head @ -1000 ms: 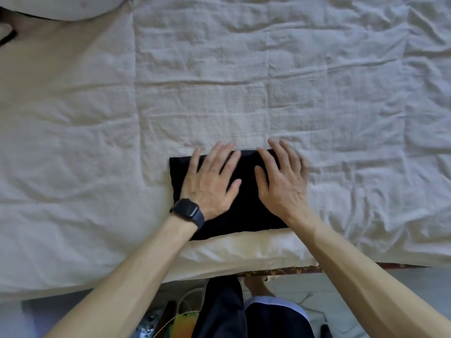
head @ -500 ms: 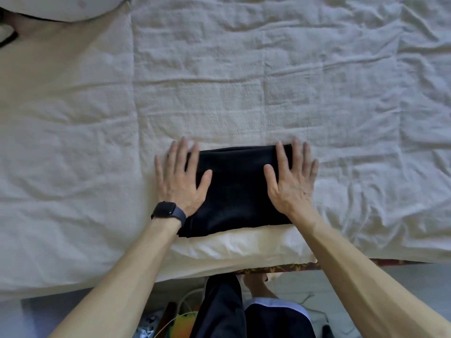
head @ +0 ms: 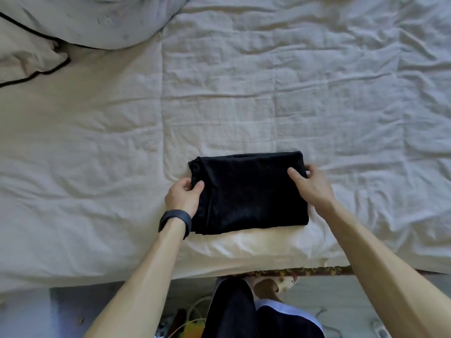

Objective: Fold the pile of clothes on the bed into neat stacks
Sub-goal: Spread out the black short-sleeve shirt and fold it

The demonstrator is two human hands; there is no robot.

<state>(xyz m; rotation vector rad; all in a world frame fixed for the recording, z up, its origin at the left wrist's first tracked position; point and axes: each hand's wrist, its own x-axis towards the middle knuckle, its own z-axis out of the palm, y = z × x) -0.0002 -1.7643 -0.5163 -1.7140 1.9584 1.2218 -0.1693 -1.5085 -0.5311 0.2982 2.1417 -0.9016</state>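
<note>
Black garment (head: 249, 193) is folded into a compact rectangle, lying on the bed (head: 244, 93) near its 6 o'clock edge, just in front of the person. Its near edge sits on a pale cloth (head: 244, 247) at the bed's rim.

Left hand (head: 183, 197) grips the garment's 9 o'clock edge, thumb on top, fingers curled under. Right hand (head: 311, 187) does the same at about 2-3 o'clock, thumb on top, fingertips wrapped past the edge. Watch (head: 174, 220) on the left wrist.

Change: a second ago both hands lay flat on top of the garment, pressing it. Half a second ago they had slid out to the two sides, palms still flat. Now both are pinching the side edges. Garment has barely shifted and is still the same folded shape.

Reading: the smoothing looks done and this fold is finished. The two-sided grasp suggests a lift to carry it to a stack. No stack or unfolded pile in view, so can't tell where it goes.

View also tilted up since then: grey pillow (head: 92, 20) at 11 o'clock shows much more
</note>
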